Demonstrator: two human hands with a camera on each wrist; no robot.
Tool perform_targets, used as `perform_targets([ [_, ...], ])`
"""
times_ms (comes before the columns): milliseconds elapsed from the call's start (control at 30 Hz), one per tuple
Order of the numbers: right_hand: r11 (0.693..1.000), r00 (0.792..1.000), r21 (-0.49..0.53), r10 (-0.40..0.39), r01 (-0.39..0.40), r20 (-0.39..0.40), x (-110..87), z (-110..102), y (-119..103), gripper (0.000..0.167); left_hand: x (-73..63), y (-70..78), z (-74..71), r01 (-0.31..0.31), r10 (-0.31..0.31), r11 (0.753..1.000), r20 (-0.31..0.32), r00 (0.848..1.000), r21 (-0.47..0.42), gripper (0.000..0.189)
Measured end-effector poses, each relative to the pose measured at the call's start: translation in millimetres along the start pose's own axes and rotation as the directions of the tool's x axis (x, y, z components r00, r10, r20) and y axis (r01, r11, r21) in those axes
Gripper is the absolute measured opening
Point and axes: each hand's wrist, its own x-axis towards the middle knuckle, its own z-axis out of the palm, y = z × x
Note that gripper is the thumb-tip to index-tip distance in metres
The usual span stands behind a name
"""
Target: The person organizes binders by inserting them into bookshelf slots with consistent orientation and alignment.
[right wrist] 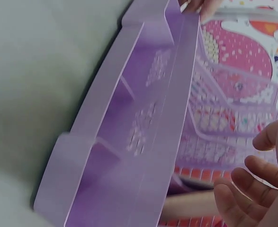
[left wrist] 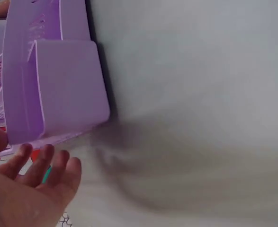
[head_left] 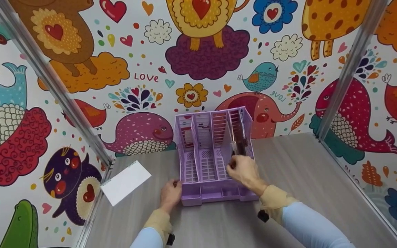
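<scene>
A purple desk file organizer (head_left: 215,186) with upright slatted compartments and a row of shallow front bins stands on the table. My left hand (head_left: 171,194) is at its front left corner; in the left wrist view the fingers (left wrist: 46,163) are loosely bent and the thumb is at the corner. Over the front of the rightmost compartment is my right hand (head_left: 246,172). Its bent fingers (right wrist: 252,184) show nothing between them in the right wrist view. Close to them lies the beige edge of a flat item (right wrist: 191,206). Thin upright items (head_left: 234,137), partly hidden, stand in that compartment.
A white spiral notepad (head_left: 126,182) lies on the table left of the organizer. Patterned walls with metal corner posts (head_left: 339,75) enclose the back and sides of the grey wood-grain table (head_left: 295,165).
</scene>
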Motion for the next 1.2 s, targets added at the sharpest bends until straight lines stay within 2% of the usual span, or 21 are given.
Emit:
perform_targets([
  [100,1.0,1.0,-0.009,-0.023,0.023,0.017,-1.9,6.6,-7.0,0.008,-0.8,-2.6,-3.5,-0.023,0.023,0.999,0.005,1.0,0.033,0.034],
  [233,1.0,0.998,-0.017,-0.003,0.004,0.067,-3.7,13.6,-11.7,0.012,-2.7,-8.4,-8.0,-0.011,0.01,0.998,0.023,1.0,0.062,0.031],
  [367,1.0,0.996,-0.023,0.016,-0.014,0.086,-4.6,18.1,-11.0,0.016,-3.3,-16.9,-12.3,-0.018,0.016,0.997,0.03,0.999,0.078,0.029],
  [567,0.999,0.997,-0.026,0.044,-0.043,0.062,-4.9,20.0,-1.7,0.017,0.8,-36.2,-18.0,-0.042,0.04,0.993,0.021,0.999,0.112,0.031],
  [833,0.997,0.996,-0.017,0.08,-0.08,0.033,-3.4,14.3,18.4,0.016,4.0,-62.2,-37.7,-0.014,0.015,0.984,-0.005,1.0,0.178,0.031],
  [1033,0.99,0.991,-0.03,0.137,-0.137,-0.007,-2.1,5.6,43.3,0.016,8.7,-80.3,-57.7,-0.017,0.014,0.957,0.013,1.0,0.289,0.038],
  [1200,0.982,0.982,-0.063,0.174,-0.179,-0.069,-3.2,4.3,66.0,0.02,9.0,-98.3,-73.0,-0.038,0.039,0.909,0.006,0.999,0.415,0.049],
])
